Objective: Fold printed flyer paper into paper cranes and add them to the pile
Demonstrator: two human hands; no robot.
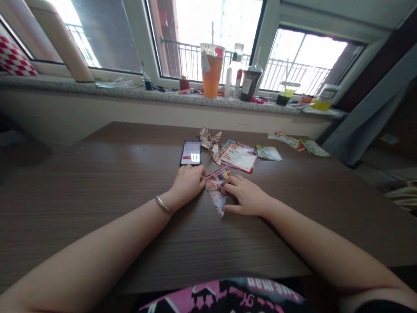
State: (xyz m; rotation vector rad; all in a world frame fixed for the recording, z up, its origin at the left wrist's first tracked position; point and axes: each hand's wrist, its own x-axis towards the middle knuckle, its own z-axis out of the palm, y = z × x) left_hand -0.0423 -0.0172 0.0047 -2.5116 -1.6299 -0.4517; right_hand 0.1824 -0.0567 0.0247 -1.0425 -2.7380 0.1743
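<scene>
A colourful printed sheet of paper [215, 188], folded into a triangular shape, lies on the brown table between my two hands. At its left corner, my left hand [187, 184] has its fingers curled and its thumb side against the paper. The same hand's knuckles are close to the lower edge of a smartphone [191, 153] with a lit screen. From the right, my right hand [246, 195] grips the paper's edge, fingertips on top and thumb near the lower point. Just behind are folded paper pieces [211, 143] and a stack of printed sheets [239, 156].
Green-and-white leaflets [269, 153] and more paper strips [289, 141] lie toward the table's right back. On the stone windowsill [130, 91] stand an orange drink cup [212, 71], a dark drink cup [250, 84], bottles and a beige cylinder [61, 43].
</scene>
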